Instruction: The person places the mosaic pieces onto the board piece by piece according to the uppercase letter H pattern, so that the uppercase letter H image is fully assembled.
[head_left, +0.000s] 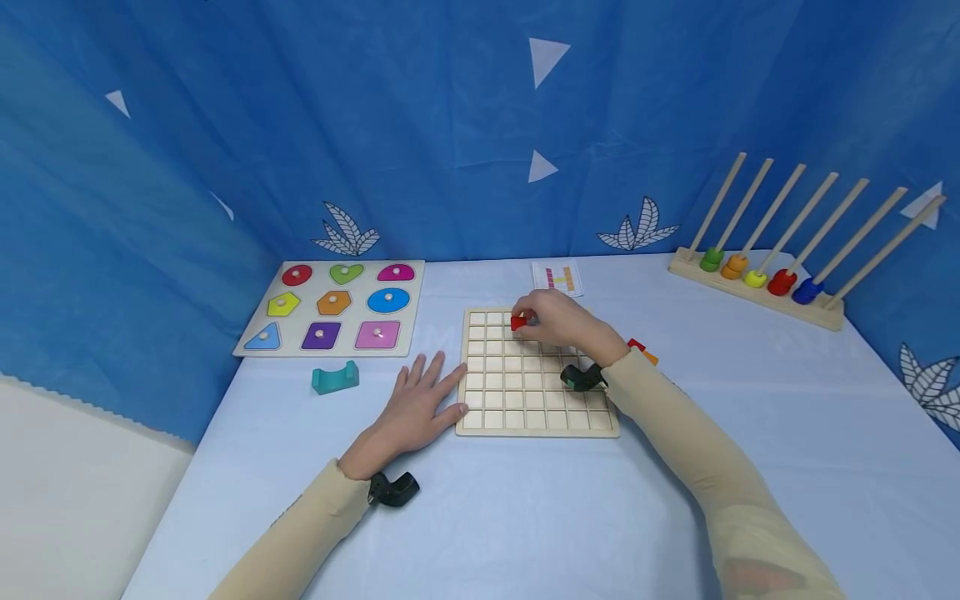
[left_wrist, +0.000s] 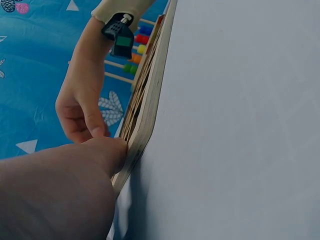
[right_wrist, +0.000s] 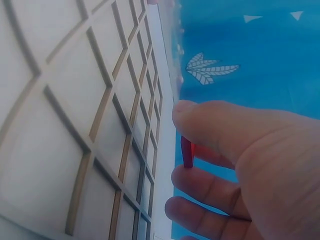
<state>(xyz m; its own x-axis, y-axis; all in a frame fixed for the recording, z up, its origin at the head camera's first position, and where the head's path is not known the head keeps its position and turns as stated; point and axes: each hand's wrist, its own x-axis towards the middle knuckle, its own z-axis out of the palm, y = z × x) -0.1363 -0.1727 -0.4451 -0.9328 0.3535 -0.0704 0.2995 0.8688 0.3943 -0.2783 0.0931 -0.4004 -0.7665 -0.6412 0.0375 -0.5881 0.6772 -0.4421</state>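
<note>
A wooden grid board (head_left: pixel 495 421) of square cells lies on the table between my hands. My right hand (head_left: pixel 558 321) is over its far rows and pinches a small red tile (head_left: pixel 518 322) between thumb and fingers. In the right wrist view the red tile (right_wrist: pixel 187 152) appears edge-on, above the cells rather than in one. With fingers spread, my left hand (head_left: pixel 420 407) rests flat on the table, thumb and index fingertip at the board's left edge. The left wrist view shows that thumb (left_wrist: pixel 112 150) against the wooden rim.
A shape puzzle board (head_left: pixel 352 329) and a teal curved block (head_left: pixel 335 378) lie on the left. Behind the grid sits a printed card (head_left: pixel 557 277). Red (head_left: pixel 636 344) and orange pieces (head_left: pixel 650 357) show beside my right sleeve. A peg stand with beads (head_left: pixel 757 287) stands back right.
</note>
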